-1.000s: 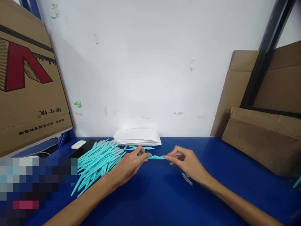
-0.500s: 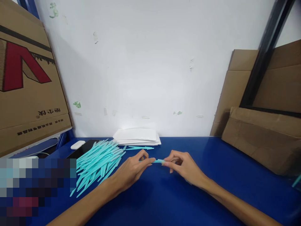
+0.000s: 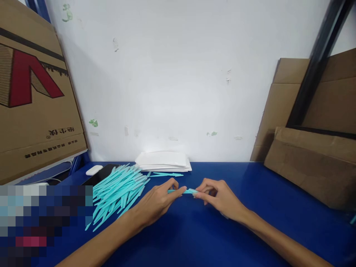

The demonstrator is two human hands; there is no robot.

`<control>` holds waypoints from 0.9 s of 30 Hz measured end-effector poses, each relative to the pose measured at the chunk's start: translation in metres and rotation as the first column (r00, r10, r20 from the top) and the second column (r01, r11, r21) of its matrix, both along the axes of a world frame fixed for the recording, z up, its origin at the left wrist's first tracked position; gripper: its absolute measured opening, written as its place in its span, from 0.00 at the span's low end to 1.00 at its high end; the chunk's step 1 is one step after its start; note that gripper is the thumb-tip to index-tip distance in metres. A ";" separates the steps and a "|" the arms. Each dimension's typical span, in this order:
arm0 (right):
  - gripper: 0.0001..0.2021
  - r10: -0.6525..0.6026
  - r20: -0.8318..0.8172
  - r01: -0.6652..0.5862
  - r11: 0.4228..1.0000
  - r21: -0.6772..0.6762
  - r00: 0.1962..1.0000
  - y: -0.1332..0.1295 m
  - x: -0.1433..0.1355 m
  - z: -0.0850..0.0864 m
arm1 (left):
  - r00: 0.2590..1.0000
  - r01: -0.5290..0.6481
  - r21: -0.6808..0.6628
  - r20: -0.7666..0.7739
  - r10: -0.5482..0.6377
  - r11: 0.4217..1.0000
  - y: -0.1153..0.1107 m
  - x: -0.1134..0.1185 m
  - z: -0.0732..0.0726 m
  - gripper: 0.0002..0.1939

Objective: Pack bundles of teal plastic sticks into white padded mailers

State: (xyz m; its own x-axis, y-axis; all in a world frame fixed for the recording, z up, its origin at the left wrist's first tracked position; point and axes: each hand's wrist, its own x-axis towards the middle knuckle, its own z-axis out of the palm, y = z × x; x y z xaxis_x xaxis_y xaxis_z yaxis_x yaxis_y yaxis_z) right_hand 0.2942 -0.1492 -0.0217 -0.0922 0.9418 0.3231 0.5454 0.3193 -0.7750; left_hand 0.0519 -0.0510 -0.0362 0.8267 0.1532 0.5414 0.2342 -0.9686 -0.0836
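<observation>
We see a plain white stack (image 3: 163, 161) on a deep blue tabletop (image 3: 180, 237). The slim stick (image 3: 189, 191) we hold before the stack is turquoise with a paler end. Left of the stack, we find a turquoise heap (image 3: 119, 189), a white case (image 3: 94, 170) and a brown carton (image 3: 41, 116) with a red shape, fine stripes and black lettering. Behind it, our white wall (image 3: 172, 74) carries green patches (image 3: 94, 122).

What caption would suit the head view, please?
Left hand and right hand pinch a turquoise tool over a blue table.
</observation>
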 end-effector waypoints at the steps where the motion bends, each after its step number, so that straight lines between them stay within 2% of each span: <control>1: 0.14 -0.009 0.032 0.009 1.000 0.013 0.999 0.000 0.001 0.001 | 1.000 -0.018 0.015 -0.007 0.019 1.000 0.001 0.000 0.002 0.22; 4: 0.15 -0.117 0.154 0.102 0.989 0.106 0.981 0.001 0.007 0.005 | 0.994 -0.109 0.082 0.009 0.109 0.991 0.008 -0.005 0.014 0.20; 6: 0.16 -0.211 0.227 0.170 0.968 0.186 0.951 0.002 0.014 0.006 | 0.974 -0.227 0.132 0.042 0.224 0.965 0.019 -0.014 0.027 0.20; 7: 0.16 -0.243 0.257 0.189 0.957 0.218 0.936 0.002 0.018 0.006 | 0.947 -0.321 0.129 0.046 0.317 0.938 0.025 -0.020 0.034 0.20; 9: 0.16 -0.275 0.293 0.202 0.945 0.255 0.916 0.001 0.025 0.006 | 0.844 -0.535 0.153 0.059 0.533 0.831 0.038 -0.037 0.049 0.19; 12: 0.17 -0.283 0.323 0.198 0.942 0.269 0.903 0.002 0.031 0.006 | 0.628 -0.764 0.183 -0.006 0.778 0.619 0.059 -0.066 0.066 0.18; 15: 0.19 -0.278 0.364 0.184 0.945 0.272 0.889 0.003 0.032 0.005 | 0.391 -0.907 0.101 -0.158 0.907 0.409 0.075 -0.093 0.069 0.18; 17: 0.20 -0.275 0.397 0.175 0.947 0.268 0.876 0.004 0.032 0.005 | 0.331 -0.936 0.052 -0.217 0.919 0.349 0.081 -0.106 0.066 0.17; 21: 0.25 -0.304 0.488 0.204 0.947 0.248 0.818 0.004 0.033 0.007 | 0.299 -0.951 -0.011 -0.277 0.913 0.309 0.087 -0.116 0.056 0.17; 24: 0.33 -0.316 0.591 0.239 0.949 0.208 0.742 0.004 0.038 0.009 | 0.314 -0.947 -0.030 -0.290 0.904 0.320 0.089 -0.115 0.053 0.17; 27: 0.35 -0.293 0.687 0.269 0.952 0.145 0.665 0.003 0.046 0.010 | 0.334 -0.941 -0.035 -0.265 0.905 0.337 0.087 -0.108 0.057 0.20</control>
